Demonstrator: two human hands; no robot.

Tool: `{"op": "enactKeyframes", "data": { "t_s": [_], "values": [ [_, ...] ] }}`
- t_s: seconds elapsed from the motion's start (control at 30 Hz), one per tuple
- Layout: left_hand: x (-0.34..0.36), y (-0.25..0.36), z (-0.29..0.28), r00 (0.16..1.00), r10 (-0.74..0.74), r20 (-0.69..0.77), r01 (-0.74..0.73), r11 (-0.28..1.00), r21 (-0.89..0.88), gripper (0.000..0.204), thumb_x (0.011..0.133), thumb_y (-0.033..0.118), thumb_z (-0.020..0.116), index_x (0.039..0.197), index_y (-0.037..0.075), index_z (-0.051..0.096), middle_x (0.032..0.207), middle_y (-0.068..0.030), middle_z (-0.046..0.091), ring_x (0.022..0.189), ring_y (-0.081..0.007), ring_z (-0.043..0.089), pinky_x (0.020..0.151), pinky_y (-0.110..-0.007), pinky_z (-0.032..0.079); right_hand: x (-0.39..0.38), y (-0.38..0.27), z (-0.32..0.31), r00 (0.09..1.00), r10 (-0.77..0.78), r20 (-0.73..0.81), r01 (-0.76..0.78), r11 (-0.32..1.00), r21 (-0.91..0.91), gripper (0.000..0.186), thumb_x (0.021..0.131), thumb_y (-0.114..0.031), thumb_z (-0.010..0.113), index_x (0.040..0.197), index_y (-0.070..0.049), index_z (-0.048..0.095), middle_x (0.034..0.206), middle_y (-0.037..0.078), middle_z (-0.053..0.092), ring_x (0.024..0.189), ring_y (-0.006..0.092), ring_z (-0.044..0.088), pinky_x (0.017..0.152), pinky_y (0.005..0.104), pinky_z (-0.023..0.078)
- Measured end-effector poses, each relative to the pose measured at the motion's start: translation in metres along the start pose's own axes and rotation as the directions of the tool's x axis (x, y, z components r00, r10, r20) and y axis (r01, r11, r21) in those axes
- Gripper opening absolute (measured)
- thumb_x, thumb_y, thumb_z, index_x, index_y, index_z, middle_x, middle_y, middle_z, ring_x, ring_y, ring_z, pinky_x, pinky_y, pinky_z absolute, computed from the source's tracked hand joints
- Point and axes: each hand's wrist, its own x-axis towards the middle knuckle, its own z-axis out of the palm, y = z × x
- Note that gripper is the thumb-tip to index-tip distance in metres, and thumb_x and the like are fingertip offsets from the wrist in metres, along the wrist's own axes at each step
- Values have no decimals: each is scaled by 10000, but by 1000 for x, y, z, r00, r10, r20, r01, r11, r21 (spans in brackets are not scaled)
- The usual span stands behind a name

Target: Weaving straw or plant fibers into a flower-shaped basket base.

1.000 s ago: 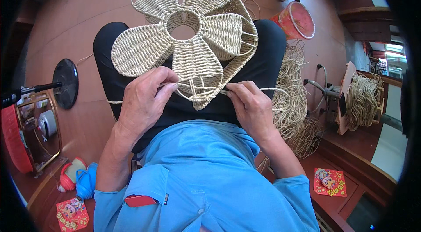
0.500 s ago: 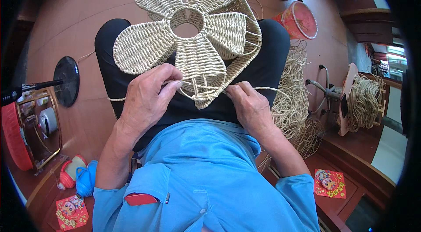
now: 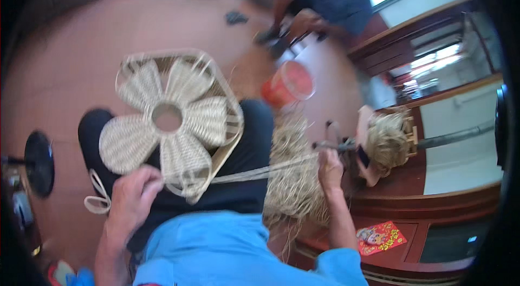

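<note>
A five-petal woven straw piece (image 3: pixel 127 140) with a deeper rimmed frame behind it rests on my dark-trousered legs; its centre is a round hole. My left hand (image 3: pixel 135 194) pinches at the lower edge near the bottom petal, apparently on the straw cord. My right hand (image 3: pixel 330 169) is out to the right, gripping the pale straw cord (image 3: pixel 260 171), which stretches taut from the piece's lower corner. A loose loop of cord hangs left of my left hand. The picture is blurred by motion, so finger detail is soft.
Another person (image 3: pixel 341 4) sits at the upper right, near a red bucket (image 3: pixel 287 83). A heap of straw cord (image 3: pixel 290 194) lies beside my right leg. A board with bundled cord (image 3: pixel 390 142) stands at the right, a black round base (image 3: pixel 39 161) at the left.
My right hand has moved far right, drawing the cord out from the piece. The view has swung, and the piece appears lower and further left. My left hand stays by its lower edge.
</note>
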Motion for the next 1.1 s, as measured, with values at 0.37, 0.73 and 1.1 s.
{"op": "enactKeyframes", "data": {
  "t_s": [0.37, 0.73, 1.1],
  "values": [
    [1, 16, 2, 999, -38, -33, 38, 999, -16, 116, 917, 63, 761, 1007, -7, 743, 934, -174, 767, 885, -326, 782, 814, -408, 602, -11, -248, -50, 908, -410, 84, 292, 763, 576, 304, 987, -67, 701, 1290, -96, 697, 1225, 124, 710, 1023, 330, 766, 818, 423, 648],
    [8, 11, 3, 998, -48, -29, 48, 999, -6, 126, 908, 77, 774, 1006, -1, 758, 919, -156, 787, 887, -301, 795, 816, -399, 604, -19, -265, -12, 777, -594, 210, 365, 696, 618, 206, 1001, -56, 615, 1206, -39, 623, 1091, 145, 579, 913, 333, 727, 760, 452, 627],
    [4, 15, 2, 998, -65, -13, 64, 998, -17, 127, 911, 72, 763, 1008, -9, 756, 931, -163, 784, 891, -308, 786, 831, -398, 600, -23, -270, -14, 796, -510, 326, 162, 699, 697, 189, 1096, -150, 621, 1217, -27, 544, 1063, 184, 554, 817, 438, 699, 685, 526, 614]
  ]
}}
